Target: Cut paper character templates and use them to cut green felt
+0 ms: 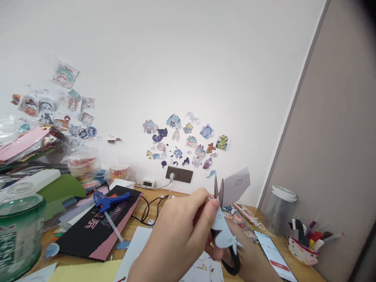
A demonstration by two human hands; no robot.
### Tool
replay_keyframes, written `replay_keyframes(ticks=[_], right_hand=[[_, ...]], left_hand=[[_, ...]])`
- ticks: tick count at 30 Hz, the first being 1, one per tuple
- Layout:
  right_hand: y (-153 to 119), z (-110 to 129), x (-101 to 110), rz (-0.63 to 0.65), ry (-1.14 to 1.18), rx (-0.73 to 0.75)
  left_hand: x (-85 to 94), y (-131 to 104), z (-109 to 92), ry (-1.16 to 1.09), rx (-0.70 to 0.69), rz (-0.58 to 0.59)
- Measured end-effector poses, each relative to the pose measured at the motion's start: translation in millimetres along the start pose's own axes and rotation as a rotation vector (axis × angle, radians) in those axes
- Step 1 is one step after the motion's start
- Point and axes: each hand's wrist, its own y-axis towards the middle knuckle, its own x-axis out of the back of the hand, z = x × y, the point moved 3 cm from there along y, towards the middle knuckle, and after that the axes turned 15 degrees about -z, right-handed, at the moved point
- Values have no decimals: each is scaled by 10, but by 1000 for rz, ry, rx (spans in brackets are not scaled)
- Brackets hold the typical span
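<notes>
1. Cutting is shown: a white paper cutout (225, 231) is pinched between thumb and fingers of the left hand (176, 239), raised above the worktop (141, 231).
2. Black-handled scissors (227, 250) are gripped closed-fisted by the right hand (249, 260), just right of and below the cutout.
3. The blades point upward, with the paper between them.
4. The cutout's long axis runs roughly upright, touching both hands.

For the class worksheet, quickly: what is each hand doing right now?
Left hand: closed, pinching the paper cutout.
Right hand: closed on the scissors, blades up at the paper.
</notes>
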Motion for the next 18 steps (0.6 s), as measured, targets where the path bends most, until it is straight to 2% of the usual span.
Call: replay_keyframes(ticks=[6,10,14,18], right_hand=[[12,79,13,-49,80,71],[0,104,21,-25,19,53],[-1,133,47,-53,-57,70],[-11,110,53,38,-42,-25]], left_hand=[[4,12,-16,-116,54,14],[21,1,-16,-65,44,0],[27,-18,14,9,40,26],[40,-30,38,-21,44,67]])
